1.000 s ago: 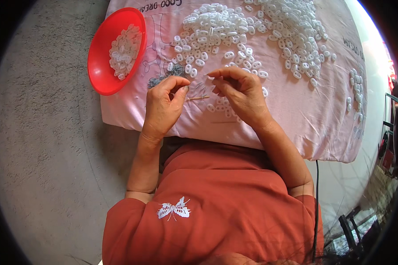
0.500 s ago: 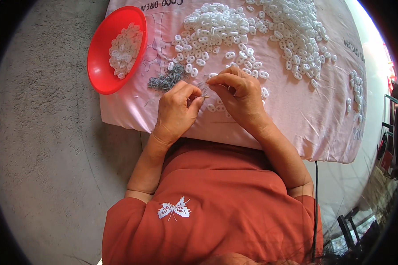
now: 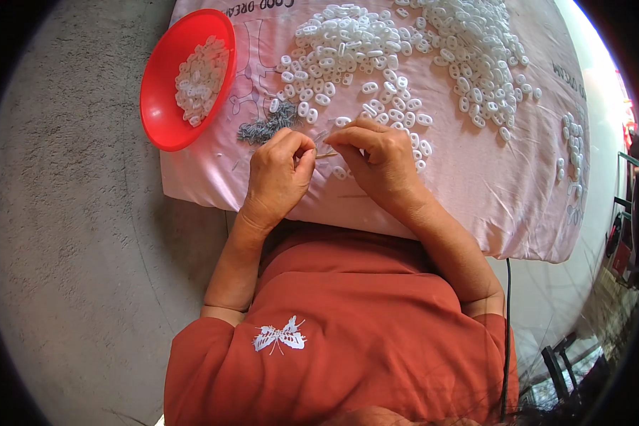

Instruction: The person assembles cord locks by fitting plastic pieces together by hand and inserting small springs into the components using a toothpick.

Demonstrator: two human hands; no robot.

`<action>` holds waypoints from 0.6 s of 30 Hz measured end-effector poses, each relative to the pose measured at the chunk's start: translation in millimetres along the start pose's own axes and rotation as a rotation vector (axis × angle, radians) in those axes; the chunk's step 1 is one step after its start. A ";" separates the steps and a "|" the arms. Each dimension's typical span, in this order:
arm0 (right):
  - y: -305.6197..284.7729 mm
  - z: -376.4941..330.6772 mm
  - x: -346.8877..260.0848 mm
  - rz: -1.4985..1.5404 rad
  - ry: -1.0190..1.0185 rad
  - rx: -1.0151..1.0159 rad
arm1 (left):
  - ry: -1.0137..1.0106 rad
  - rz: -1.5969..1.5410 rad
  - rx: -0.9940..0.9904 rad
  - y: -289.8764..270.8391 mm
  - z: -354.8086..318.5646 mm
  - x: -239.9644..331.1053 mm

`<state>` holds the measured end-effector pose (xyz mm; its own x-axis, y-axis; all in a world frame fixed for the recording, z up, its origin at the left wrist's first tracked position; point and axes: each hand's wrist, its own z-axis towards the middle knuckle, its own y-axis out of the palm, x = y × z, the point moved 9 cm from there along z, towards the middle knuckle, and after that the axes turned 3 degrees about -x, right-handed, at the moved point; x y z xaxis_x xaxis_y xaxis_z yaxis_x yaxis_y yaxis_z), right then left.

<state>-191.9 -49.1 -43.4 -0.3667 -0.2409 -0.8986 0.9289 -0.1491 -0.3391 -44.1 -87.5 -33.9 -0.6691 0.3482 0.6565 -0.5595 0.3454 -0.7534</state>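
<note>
Both hands meet just in front of the red bowl's near side, over the pink cloth. The left hand [image 3: 278,174] is closed in a pinch, thumb against fingertips, gripping one end of a thin tan pin [image 3: 326,155] that runs across to the right hand [image 3: 380,160]. The right hand is also curled shut, its fingertips pinched around something small at the pin's other end; it is probably one of the white plastic rings, though the fingers hide it. Holding the work from both ends this way steadies it close to the body, within easy reach of the supplies.

Just beyond the left hand, between it and the red bowl [image 3: 165,92], lies one small clump of grey metal pieces [image 3: 266,126], kept near the fingers that pick from it. The single bowl sits at the cloth's left edge and holds one heap of white rings [image 3: 200,79]. To the right of the bowl, loose white rings [image 3: 376,50] spread across the pink cloth [image 3: 476,184] in two broad heaps, far too many to count, with a smaller scatter [image 3: 571,153] at the far right edge. The cloth covers a raised surface over grey floor [image 3: 64,248].
</note>
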 end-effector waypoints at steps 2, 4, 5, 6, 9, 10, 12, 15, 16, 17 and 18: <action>2.7 -0.3 -2.0 -0.017 -0.023 -0.013 | 0.003 0.018 0.002 -1.1 -0.1 -2.1; 7.1 -0.7 -6.8 -0.058 -0.095 -0.026 | -0.010 0.006 -0.002 -2.7 -0.5 -0.8; 7.8 -0.8 -6.3 -0.058 -0.095 -0.027 | -0.024 -0.004 -0.005 -3.2 -0.8 -1.4; 9.5 -1.0 -8.0 -0.091 -0.118 -0.039 | -0.025 -0.005 -0.004 -3.2 -1.0 -2.4; 13.3 -1.5 -10.0 -0.140 -0.137 -0.062 | -0.005 -0.004 0.002 -5.0 -1.5 -2.9; 14.6 -1.6 -9.9 -0.157 -0.132 -0.072 | -0.019 -0.005 -0.003 -6.3 -1.4 -3.9; 11.4 -1.0 -7.5 -0.149 -0.112 -0.048 | -0.033 -0.007 -0.006 -8.4 -1.6 -4.9; 2.2 1.8 -6.9 -0.123 -0.072 -0.008 | 0.018 0.004 0.001 -12.0 -3.3 -1.4; -1.0 2.6 -6.0 -0.106 -0.051 0.009 | 0.018 0.013 -0.008 -12.4 -4.2 -1.9; -1.9 2.9 -4.6 -0.107 -0.051 0.009 | 0.021 0.021 -0.018 -12.0 -4.4 -1.8; -4.7 3.6 -3.2 -0.101 -0.060 0.034 | 0.022 0.021 -0.018 -12.5 -4.6 -2.2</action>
<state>-195.3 -51.1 -37.9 -0.4621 -0.2801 -0.8414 0.8849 -0.2079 -0.4168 -33.4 -88.5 -25.7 -0.6693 0.3747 0.6416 -0.5367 0.3533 -0.7662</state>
